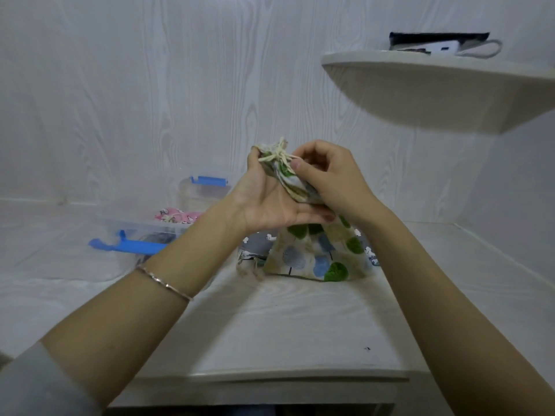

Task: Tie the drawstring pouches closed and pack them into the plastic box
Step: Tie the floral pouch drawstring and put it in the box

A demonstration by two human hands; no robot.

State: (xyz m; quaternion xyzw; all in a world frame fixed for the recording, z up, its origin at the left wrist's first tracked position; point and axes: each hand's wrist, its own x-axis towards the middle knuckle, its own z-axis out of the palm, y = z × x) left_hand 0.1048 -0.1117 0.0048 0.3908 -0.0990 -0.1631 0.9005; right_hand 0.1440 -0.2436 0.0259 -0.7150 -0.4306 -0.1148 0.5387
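A beige drawstring pouch (315,250) printed with green and blue trees is held up over the table, its bottom touching the surface. My left hand (267,199) cups its gathered neck from the left. My right hand (330,178) pinches the cream drawstring (277,156) at the cinched top. Behind the pouch lies a grey patterned pouch (255,244). A clear plastic box (144,232) with blue latches stands at the left, with a pink pouch (175,216) in it. Its clear lid (204,192) with a blue clip stands behind.
A rounded white shelf (435,88) juts out at upper right, carrying a dark bag (438,42) with a strap. White wood-grain walls close the back and right sides. The table's front edge (270,376) is near me.
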